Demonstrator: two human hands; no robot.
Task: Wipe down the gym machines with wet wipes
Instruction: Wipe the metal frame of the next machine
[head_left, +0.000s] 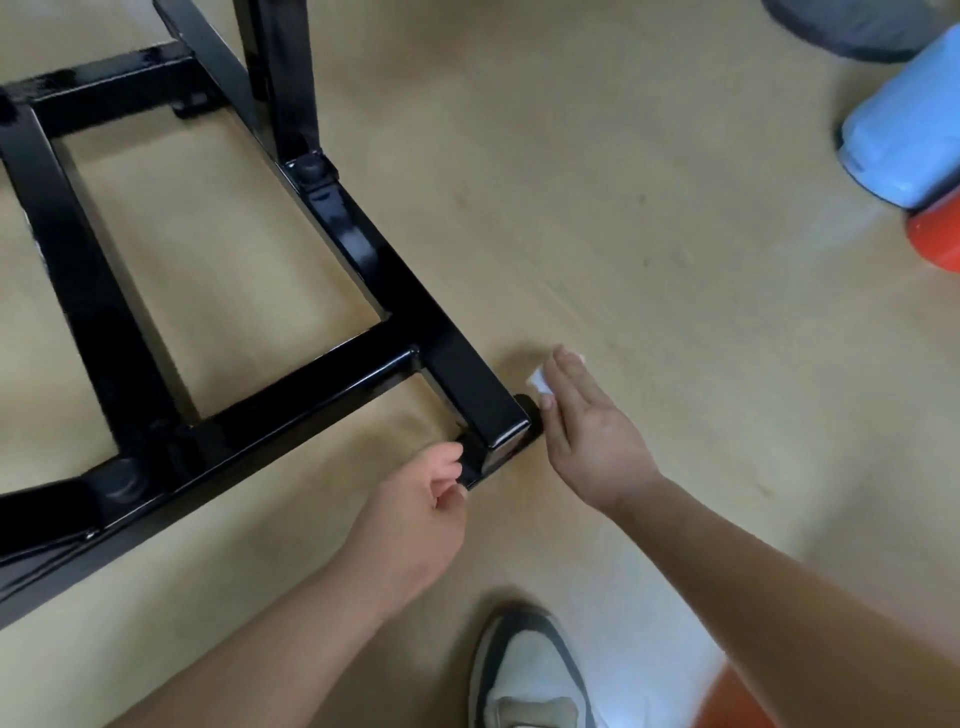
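While the wet wipe (537, 383) lies under the straight, flat fingers of the right hand (587, 436), it sits just off the end of the machine's black frame (358, 249), low over the floor (649, 234). The left hand (421, 499) curls at that same end; whether it grips the foot I cannot tell. The bars shine, yet nothing shows which are wiped. I judge this corner is in hand, with the upright and far bars left.
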